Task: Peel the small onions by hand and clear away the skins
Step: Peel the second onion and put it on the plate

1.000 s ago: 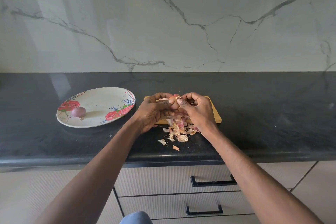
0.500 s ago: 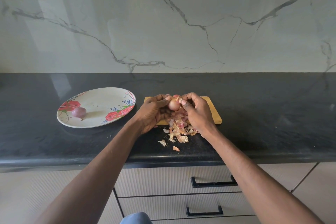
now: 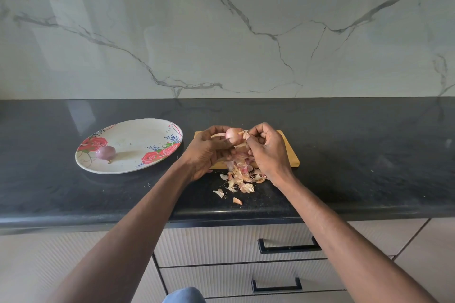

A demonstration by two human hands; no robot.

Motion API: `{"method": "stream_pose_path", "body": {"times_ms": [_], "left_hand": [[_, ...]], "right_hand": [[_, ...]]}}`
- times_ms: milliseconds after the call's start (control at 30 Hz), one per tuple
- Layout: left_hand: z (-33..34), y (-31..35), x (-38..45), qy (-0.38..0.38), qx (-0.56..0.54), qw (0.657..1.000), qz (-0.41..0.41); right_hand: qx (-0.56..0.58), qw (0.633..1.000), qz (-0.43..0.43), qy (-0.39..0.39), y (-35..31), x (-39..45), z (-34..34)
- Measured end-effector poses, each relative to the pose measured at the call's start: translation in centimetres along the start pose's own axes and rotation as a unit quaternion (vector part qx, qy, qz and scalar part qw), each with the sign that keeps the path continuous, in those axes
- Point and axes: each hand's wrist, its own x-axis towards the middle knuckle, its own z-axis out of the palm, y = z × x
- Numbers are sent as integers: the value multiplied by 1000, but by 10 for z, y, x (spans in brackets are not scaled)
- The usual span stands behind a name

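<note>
Onion (image 3: 233, 135) lies sideways, gripped by left hand (image 3: 208, 152); right hand (image 3: 267, 152) pinches its skin (image 3: 244, 134).

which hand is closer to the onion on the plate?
Left. The left hand is just past the plate's right rim from the plate onion, holding another onion. The right hand is farther right, over the cutting board.

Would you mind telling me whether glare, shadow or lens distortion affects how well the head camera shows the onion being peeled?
Head view: the onion between the left hand and right hand is sharp and evenly lit; a pale window glare sits on the counter behind the plate; the plated onion casts a soft shadow rightward; wide-angle bending shows along the counter's front edge.
</note>
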Motion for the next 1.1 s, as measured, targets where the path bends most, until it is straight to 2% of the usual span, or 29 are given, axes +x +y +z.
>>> {"method": "stream_pose_path", "body": {"times_ms": [200,400,733,900,1100], "left_hand": [[-1,-1,1,8,44,999,-3],[2,0,2,28,34,999,-12],[4,2,0,23,31,999,-29],[1,3,1,61,-16,998,-14],[-1,3,-2,42,0,999,-9]], "right_hand": [[50,999,18,4,-5,-1,0],[72,997,24,19,-9,-2,-1],[40,999,-2,23,-7,-2,-1],[20,999,-9,33,-6,-2,-3],[-44,997,-60,34,-1,-1,-3]]}}
